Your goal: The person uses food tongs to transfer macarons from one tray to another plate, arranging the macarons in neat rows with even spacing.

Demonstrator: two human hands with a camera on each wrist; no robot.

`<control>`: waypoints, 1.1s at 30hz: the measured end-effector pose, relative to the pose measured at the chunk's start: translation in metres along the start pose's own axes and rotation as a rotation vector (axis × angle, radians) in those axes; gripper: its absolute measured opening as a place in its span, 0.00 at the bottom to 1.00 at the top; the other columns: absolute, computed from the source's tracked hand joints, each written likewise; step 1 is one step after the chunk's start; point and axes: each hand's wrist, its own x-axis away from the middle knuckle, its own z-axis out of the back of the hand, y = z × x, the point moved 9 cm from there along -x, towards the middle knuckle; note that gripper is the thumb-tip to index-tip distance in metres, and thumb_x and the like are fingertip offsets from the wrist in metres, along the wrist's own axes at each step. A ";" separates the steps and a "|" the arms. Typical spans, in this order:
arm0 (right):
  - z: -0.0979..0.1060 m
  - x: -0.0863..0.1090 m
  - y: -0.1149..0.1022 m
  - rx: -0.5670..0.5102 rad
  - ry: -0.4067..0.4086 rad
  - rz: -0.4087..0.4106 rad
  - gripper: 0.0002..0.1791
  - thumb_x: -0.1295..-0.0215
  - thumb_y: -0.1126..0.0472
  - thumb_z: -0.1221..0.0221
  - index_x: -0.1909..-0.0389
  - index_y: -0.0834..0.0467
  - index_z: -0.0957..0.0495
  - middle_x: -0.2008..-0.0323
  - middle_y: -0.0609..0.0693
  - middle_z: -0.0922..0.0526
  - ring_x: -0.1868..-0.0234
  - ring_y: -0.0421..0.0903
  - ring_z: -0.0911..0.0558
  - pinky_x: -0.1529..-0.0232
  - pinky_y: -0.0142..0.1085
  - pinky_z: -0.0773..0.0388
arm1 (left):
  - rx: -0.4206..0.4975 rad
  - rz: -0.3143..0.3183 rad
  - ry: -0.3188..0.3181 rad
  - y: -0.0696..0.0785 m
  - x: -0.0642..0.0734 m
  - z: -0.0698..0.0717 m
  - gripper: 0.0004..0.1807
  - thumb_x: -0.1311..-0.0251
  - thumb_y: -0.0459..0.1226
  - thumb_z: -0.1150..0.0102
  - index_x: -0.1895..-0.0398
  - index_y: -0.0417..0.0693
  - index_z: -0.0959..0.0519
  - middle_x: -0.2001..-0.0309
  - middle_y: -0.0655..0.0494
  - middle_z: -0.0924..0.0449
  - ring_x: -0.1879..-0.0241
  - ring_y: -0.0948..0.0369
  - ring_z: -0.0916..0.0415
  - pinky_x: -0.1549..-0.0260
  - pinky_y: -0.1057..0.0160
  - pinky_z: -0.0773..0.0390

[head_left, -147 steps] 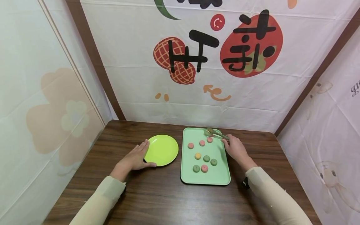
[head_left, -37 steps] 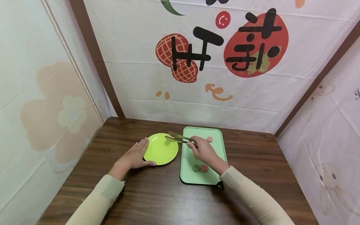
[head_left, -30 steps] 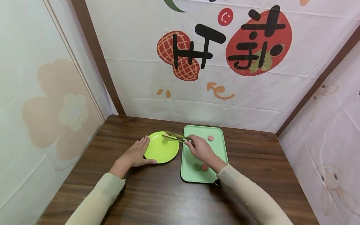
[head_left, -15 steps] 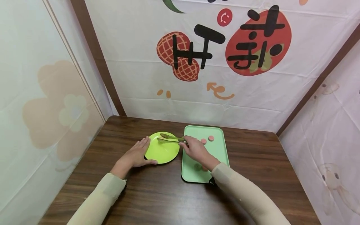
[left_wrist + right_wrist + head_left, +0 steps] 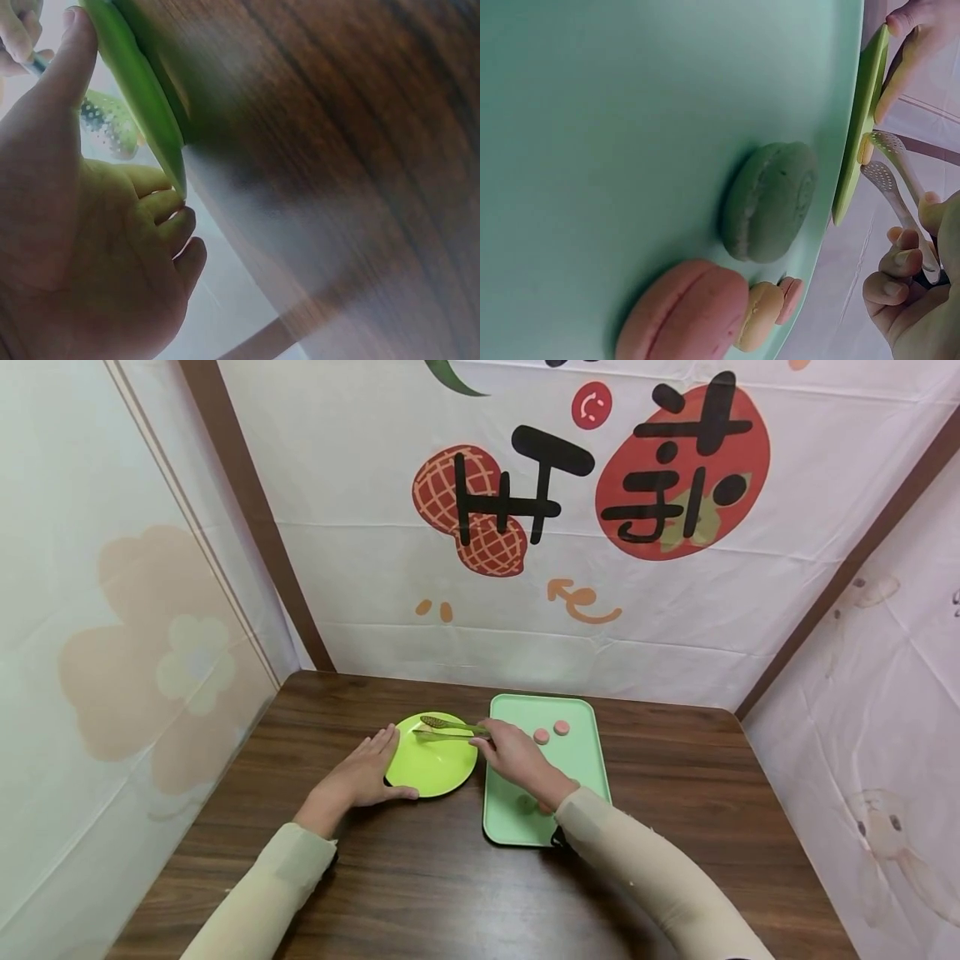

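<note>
My left hand (image 5: pixel 363 772) rests at the left rim of a lime-green plate (image 5: pixel 431 772), thumb and outstretched fingers spread along its edge. In my right hand (image 5: pixel 517 753) I grip green tongs (image 5: pixel 453 733), which reach leftward over the plate. The perforated tong heads stand apart in the right wrist view, close to a small macaron (image 5: pixel 865 148) that touches the plate; its colour is unclear. Pink macarons (image 5: pixel 542 737) lie on the mint-green tray (image 5: pixel 498 831) under my right forearm. A green macaron (image 5: pixel 769 202) and a yellow macaron (image 5: pixel 759 316) show there from the right wrist.
The tray stands just right of the plate on a brown wood-grain table (image 5: pixel 420 877). Behind the table hangs a white printed cloth (image 5: pixel 360 577), with more cloth at both sides. My right hand and forearm hide part of the tray.
From above the tray's far right corner, my right hand has carried the tongs left to the plate, creeping farther left in the last second. My left hand stays at the plate rim.
</note>
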 end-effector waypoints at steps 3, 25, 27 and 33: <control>-0.001 -0.002 -0.002 0.010 -0.006 0.008 0.15 0.17 0.53 0.41 0.46 0.61 0.17 0.60 0.50 0.15 0.65 0.42 0.19 0.61 0.39 0.18 | 0.002 0.002 -0.001 0.000 0.000 0.000 0.71 0.38 0.71 0.34 0.15 0.27 0.56 0.15 0.30 0.59 0.15 0.38 0.58 0.17 0.39 0.52; -0.008 -0.010 -0.005 0.032 -0.027 0.019 0.16 0.17 0.51 0.41 0.48 0.61 0.18 0.64 0.49 0.17 0.67 0.43 0.21 0.63 0.38 0.19 | -0.014 0.006 -0.008 -0.004 -0.003 -0.003 0.71 0.38 0.73 0.36 0.15 0.28 0.56 0.14 0.30 0.60 0.15 0.39 0.58 0.17 0.39 0.52; -0.009 -0.010 -0.005 0.034 -0.031 0.016 0.17 0.17 0.52 0.41 0.47 0.62 0.18 0.62 0.50 0.16 0.66 0.43 0.20 0.62 0.39 0.18 | -0.018 0.006 -0.009 -0.003 -0.002 -0.003 0.71 0.38 0.72 0.36 0.15 0.28 0.56 0.14 0.30 0.60 0.15 0.39 0.58 0.17 0.40 0.52; -0.009 -0.010 -0.007 0.030 -0.039 0.010 0.20 0.17 0.52 0.41 0.42 0.65 0.18 0.57 0.54 0.14 0.61 0.47 0.16 0.57 0.43 0.15 | -0.026 0.006 -0.009 -0.004 -0.002 -0.004 0.71 0.37 0.72 0.36 0.15 0.27 0.56 0.15 0.30 0.59 0.15 0.38 0.58 0.17 0.39 0.52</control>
